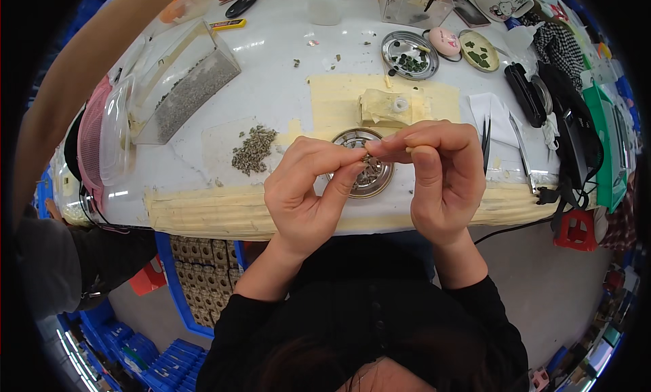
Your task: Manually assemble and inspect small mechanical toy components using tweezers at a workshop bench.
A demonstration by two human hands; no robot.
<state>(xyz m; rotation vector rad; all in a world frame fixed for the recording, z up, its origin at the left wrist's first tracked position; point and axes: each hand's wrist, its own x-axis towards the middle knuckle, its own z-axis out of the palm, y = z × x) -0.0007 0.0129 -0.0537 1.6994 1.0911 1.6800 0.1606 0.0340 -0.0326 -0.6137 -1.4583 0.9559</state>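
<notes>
My left hand (308, 189) and my right hand (441, 175) meet above a round metal dish (375, 182) at the white table's near edge. Both pinch one tiny pale piece (368, 149) between thumbs and forefingers; the piece is too small to make out. The dish holds several small grey bits, mostly hidden by my fingers. A loose pile of small grey-green pieces (253, 149) lies on the table just left of my left hand.
A clear plastic box (178, 84) with grey pieces stands at the left. Farther back are a metal dish with dark green bits (409, 55), an oval dish (479, 51), tweezers (486, 142), a yellow taped patch (339, 97). Another person's arm (74, 73) reaches along the left.
</notes>
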